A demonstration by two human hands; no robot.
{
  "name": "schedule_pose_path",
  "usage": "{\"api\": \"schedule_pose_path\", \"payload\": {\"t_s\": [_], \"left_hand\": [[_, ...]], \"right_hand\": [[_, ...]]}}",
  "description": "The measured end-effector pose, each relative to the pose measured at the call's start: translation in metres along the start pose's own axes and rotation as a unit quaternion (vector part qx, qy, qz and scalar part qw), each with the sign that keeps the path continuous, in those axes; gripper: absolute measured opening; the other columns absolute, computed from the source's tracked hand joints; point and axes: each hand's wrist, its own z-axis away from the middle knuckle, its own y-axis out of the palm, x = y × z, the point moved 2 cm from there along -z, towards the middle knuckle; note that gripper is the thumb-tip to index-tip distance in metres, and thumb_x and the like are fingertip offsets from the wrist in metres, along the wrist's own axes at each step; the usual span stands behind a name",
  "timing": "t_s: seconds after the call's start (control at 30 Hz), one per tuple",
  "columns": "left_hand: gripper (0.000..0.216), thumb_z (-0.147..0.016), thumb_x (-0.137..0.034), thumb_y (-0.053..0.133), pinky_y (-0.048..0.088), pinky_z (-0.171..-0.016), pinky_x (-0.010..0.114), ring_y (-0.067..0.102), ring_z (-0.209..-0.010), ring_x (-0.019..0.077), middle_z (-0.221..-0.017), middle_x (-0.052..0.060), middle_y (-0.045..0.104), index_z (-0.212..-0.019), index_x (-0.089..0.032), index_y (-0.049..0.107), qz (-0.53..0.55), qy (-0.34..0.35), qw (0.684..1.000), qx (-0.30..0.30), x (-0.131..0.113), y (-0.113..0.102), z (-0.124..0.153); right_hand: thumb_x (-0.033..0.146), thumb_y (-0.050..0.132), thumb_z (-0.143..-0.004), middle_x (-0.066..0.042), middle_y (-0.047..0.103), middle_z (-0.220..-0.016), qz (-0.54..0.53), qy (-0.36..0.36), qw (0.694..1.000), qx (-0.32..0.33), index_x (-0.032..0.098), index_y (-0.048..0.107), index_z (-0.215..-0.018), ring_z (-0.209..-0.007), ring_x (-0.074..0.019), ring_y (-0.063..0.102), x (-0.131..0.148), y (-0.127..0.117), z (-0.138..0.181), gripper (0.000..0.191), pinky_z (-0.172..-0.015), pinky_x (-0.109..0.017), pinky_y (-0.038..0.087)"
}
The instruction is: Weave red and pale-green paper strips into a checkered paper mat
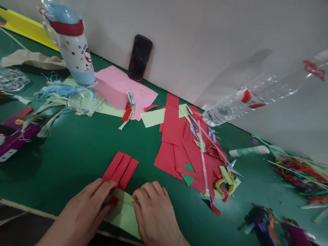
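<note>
- Paper in pale green sits right at the near edge of the green table, front and centre between the two hands.
- Left hand, half closed, fingertips and thumb down at the sheet's left end; whether it pinches or only presses, I can't tell.
- Right hand, fingers curled in, thumb and fingertips on the sheet's right side, its exact grip hidden.
- And just beyond the left fingertips, three red paper strips lie side by side, their near ends running under that hand.
- Over to the right, a heap of red paper pieces, with yellow-handled scissors at its near end.
- Up at the wall: a smartphone leaning, a pink sheet beside it, a polka-dot drinking bottle to the left, a clear plastic bottle to the right.
</note>
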Motion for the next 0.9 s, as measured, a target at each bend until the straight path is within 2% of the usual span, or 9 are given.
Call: {"api": "schedule_pose_path", "payload": {"t_s": [0.27, 0.47, 0.57, 0.73, 0.9], "left_hand": [[0.033, -0.088, -0.018, 0.044, 0.055, -0.069, 0.027, 0.069, -0.083, 0.0175, -0.102, 0.004, 0.066, -0.116, -0.027, 0.058, 0.013, 0.005, 1.0, 0.012, 0.002, 0.002, 0.0], [0.033, -0.091, -0.021, 0.04, 0.056, -0.073, 0.032, 0.068, -0.085, 0.0203, -0.104, 0.007, 0.067, -0.116, -0.023, 0.061, 0.009, -0.025, 0.999, 0.034, -0.002, 0.001, -0.003], [0.037, -0.09, -0.018, 0.036, 0.057, -0.074, 0.036, 0.068, -0.088, 0.023, -0.105, 0.009, 0.068, -0.117, -0.021, 0.062, -0.019, -0.033, 0.999, 0.03, -0.006, 0.002, -0.005], [0.038, -0.091, -0.018, 0.038, 0.056, -0.07, 0.037, 0.068, -0.085, 0.0239, -0.101, 0.008, 0.068, -0.12, -0.025, 0.061, -0.039, -0.04, 0.998, 0.025, -0.009, 0.004, -0.006], [0.03, -0.094, -0.024, 0.041, 0.054, -0.069, 0.037, 0.068, -0.083, 0.0235, -0.096, 0.006, 0.066, -0.113, -0.028, 0.064, -0.018, -0.054, 0.998, 0.035, -0.008, 0.006, -0.005]], "right_hand": [[0.028, 0.076, -0.08, -0.003, 0.063, -0.09, 0.005, 0.069, 0.997, 0.024, 0.023, 0.056, -0.085, -0.083, -0.0263, 0.054, 0.008, 0.0, -0.006, 0.021, -0.065, -0.037, 0.034], [0.019, 0.071, -0.082, -0.001, 0.063, -0.09, -0.033, 0.102, 0.993, 0.053, 0.023, 0.055, -0.083, -0.084, -0.0246, 0.055, 0.013, -0.005, -0.01, 0.017, -0.068, -0.036, 0.033], [0.016, 0.069, -0.083, -0.001, 0.062, -0.088, -0.056, 0.087, 0.994, 0.034, 0.022, 0.053, -0.081, -0.081, -0.0226, 0.054, 0.013, -0.006, -0.008, 0.016, -0.068, -0.034, 0.032], [0.02, 0.064, -0.086, 0.001, 0.061, -0.077, -0.11, 0.051, 0.992, -0.034, 0.022, 0.051, -0.077, -0.073, -0.0191, 0.053, 0.014, -0.011, -0.005, 0.016, -0.067, -0.031, 0.029], [0.023, 0.061, -0.089, 0.005, 0.067, -0.077, -0.201, -0.01, 0.979, -0.031, 0.023, 0.055, -0.086, -0.066, -0.0148, 0.057, 0.017, -0.018, -0.009, 0.007, -0.067, -0.029, 0.032]]}}
